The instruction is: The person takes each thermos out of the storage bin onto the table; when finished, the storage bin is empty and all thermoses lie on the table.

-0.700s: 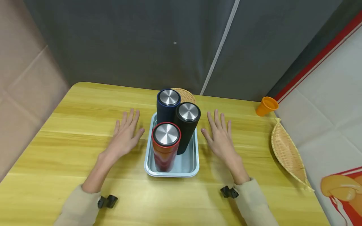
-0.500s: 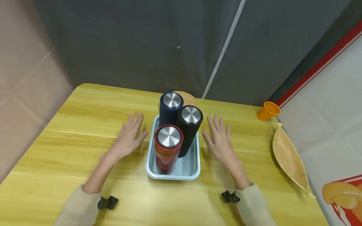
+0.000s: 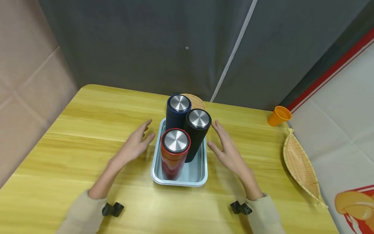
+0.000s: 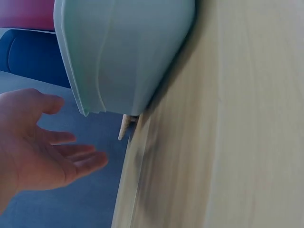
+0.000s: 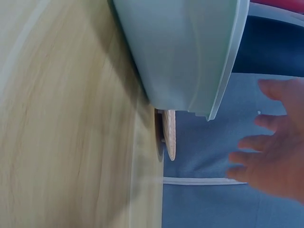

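Three thermos flasks with shiny steel lids stand upright in a pale blue tray (image 3: 193,175) in the head view. The red flask (image 3: 174,159) is at the front left, the black flask (image 3: 195,139) at the right and the navy blue flask (image 3: 176,117) at the back. My left hand (image 3: 132,146) is held left of the tray, thumb apart from the loosely bent fingers, holding nothing. Mirroring it on the right, my right hand (image 3: 228,149) is also relaxed and holds nothing. In both wrist views, the hands hover beside the tray wall (image 4: 128,52), apart from it.
Behind the flasks lies a round woven mat (image 3: 195,101), partly hidden. An orange cup (image 3: 279,116) stands at the back right by the white wall, with a long woven basket (image 3: 301,162) nearer. A grey curtain (image 3: 140,45) hangs past the table's far edge.
Both hands have turned from palms down with spread fingers to palms facing inward toward the tray. The head view has shifted slightly; flasks and tray stay put on the table.
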Action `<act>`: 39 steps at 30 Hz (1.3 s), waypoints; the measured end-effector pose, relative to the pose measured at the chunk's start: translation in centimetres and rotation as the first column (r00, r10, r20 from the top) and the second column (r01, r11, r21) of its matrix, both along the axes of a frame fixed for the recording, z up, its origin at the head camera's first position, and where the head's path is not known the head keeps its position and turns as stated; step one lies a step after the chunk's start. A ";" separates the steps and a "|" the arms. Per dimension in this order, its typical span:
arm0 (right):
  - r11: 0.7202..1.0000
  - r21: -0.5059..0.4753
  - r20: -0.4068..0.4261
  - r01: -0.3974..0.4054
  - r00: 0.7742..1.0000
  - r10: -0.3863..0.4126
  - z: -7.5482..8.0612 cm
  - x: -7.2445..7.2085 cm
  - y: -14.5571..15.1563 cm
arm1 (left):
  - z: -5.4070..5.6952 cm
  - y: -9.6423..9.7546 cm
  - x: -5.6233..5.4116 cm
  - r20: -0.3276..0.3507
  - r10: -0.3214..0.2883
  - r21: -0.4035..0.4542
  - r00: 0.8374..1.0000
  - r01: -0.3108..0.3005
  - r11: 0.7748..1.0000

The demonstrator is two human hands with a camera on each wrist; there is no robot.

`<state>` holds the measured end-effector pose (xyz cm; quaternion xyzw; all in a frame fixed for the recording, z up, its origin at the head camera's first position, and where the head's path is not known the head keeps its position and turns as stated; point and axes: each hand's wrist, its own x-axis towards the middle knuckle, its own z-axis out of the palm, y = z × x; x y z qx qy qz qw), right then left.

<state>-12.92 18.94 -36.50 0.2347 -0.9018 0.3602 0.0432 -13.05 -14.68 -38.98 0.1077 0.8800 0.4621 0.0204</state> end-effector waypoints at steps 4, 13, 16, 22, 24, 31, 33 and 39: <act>0.994 -0.093 0.016 -0.053 0.998 0.055 0.1 0.1 -0.4 | 0.1 0.5 -0.3 0.037 0.001 0.108 0.999 -0.005 0.994; 0.895 -0.433 0.115 -0.110 0.978 0.175 0.4 0.6 -2.8 | 0.4 1.8 -0.7 0.188 -0.028 0.343 0.982 -0.039 0.939; 0.888 -0.450 0.131 -0.091 0.977 0.167 0.3 0.6 -3.6 | 0.3 2.1 -0.8 0.202 -0.037 0.366 0.979 -0.040 0.930; 0.880 -0.473 0.132 -0.051 0.983 0.127 0.4 0.5 -4.5 | 0.2 2.0 -0.8 0.253 -0.046 0.400 0.966 -0.061 0.914; 0.884 -0.466 0.129 -0.043 0.985 0.116 0.3 0.5 -4.7 | 0.1 1.9 -0.8 0.270 -0.052 0.410 0.962 -0.066 0.910; 0.894 -0.448 0.105 -0.016 0.992 0.070 0.4 0.4 -4.9 | 0.1 1.9 -1.1 0.299 -0.055 0.441 0.953 -0.086 0.893; 0.890 -0.457 0.093 -0.015 0.994 0.064 0.4 0.4 -5.0 | 0.2 1.9 -1.1 0.301 -0.055 0.447 0.952 -0.089 0.890; 0.879 -0.477 0.084 -0.007 0.995 0.053 1.0 0.9 -5.1 | 0.2 1.8 -1.0 0.318 -0.060 0.448 0.946 -0.094 0.889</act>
